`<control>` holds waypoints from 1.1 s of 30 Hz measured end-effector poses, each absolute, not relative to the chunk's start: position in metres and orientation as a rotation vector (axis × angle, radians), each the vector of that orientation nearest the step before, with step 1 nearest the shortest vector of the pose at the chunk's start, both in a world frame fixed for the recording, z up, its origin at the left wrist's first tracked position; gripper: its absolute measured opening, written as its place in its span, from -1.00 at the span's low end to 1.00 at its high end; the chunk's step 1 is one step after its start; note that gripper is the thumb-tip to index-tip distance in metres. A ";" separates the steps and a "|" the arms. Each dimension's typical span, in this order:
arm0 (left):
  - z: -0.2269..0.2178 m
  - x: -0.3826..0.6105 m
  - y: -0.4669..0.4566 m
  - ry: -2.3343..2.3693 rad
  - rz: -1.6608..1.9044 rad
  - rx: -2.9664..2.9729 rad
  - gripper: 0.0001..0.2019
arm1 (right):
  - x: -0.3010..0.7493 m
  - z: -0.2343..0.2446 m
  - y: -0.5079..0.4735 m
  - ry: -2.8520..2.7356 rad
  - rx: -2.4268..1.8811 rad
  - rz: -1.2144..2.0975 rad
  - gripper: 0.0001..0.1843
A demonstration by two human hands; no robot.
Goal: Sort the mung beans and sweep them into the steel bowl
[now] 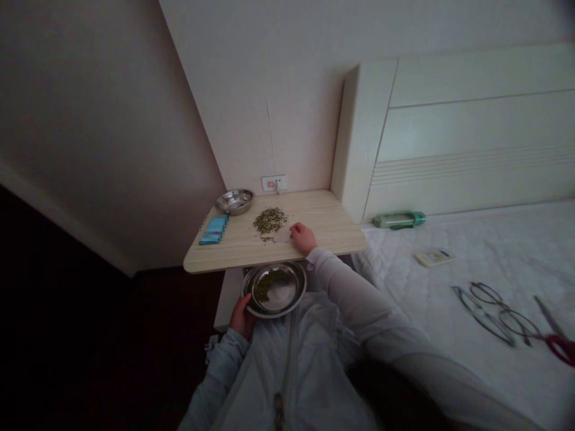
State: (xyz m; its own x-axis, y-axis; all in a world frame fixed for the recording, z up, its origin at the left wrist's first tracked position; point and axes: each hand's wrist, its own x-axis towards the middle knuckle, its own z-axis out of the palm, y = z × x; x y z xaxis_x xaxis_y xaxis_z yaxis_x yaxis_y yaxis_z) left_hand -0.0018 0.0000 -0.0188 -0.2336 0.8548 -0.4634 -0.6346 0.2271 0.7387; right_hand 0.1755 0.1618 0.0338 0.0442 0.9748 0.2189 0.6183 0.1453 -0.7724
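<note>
My left hand grips the rim of a stainless steel bowl, which sits just below the tabletop's front edge. Small greenish grains lie along the bowl's left and far inner side. On the pale wooden tabletop, my right hand is closed on a thin, pale, card-like piece that blends with the wood. Left of that piece, a loose pile of greenish grains is spread out, with a few strays at its near side.
Another metal bowl stands at the tabletop's back left, behind a blue packet. On the bed to the right lie a green bottle, a whitish device, eyeglasses and red-handled scissors. A wall socket is behind.
</note>
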 end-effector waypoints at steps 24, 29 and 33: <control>-0.017 -0.001 0.001 1.096 1.408 0.171 -0.91 | 0.182 0.035 0.155 -1.637 -1.509 0.584 -0.81; -0.018 -0.001 0.001 1.148 1.411 0.180 -0.93 | 0.182 0.033 0.158 -1.648 -1.497 0.659 -0.81; -0.020 -0.002 0.002 1.105 1.404 0.173 -0.92 | 0.182 0.032 0.159 -1.621 -1.493 0.633 -0.81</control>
